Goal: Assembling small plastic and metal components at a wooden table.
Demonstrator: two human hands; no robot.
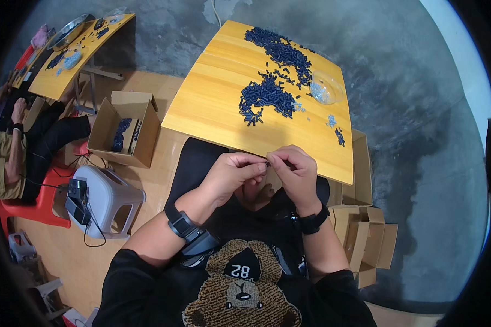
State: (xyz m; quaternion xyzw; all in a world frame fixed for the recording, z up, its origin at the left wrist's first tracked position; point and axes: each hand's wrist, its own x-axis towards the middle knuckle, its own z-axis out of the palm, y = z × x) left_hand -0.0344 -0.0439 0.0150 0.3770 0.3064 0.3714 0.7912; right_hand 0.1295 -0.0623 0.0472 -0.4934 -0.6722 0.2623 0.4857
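My left hand [232,175] and my right hand [297,176] meet just off the near edge of the yellow wooden table [202,92], over my lap. Their fingertips pinch together on a small dark piece [268,163], mostly covered by the fingers. Beyond them on the tabletop lies a pile of short dark-blue cylindrical pieces [267,98]. A larger heap of the same pieces [283,53] spreads toward the far edge. Small clear or pale bits [298,107] sit at the near pile's right side.
A clear round dish [324,88] with pale bits stands at the table's right. Near it are loose pale bits [331,120] and dark pieces [340,136]. Cardboard boxes [123,128] flank the table. A grey stool [105,199] holds a black device. A seated person works at another table [52,84].
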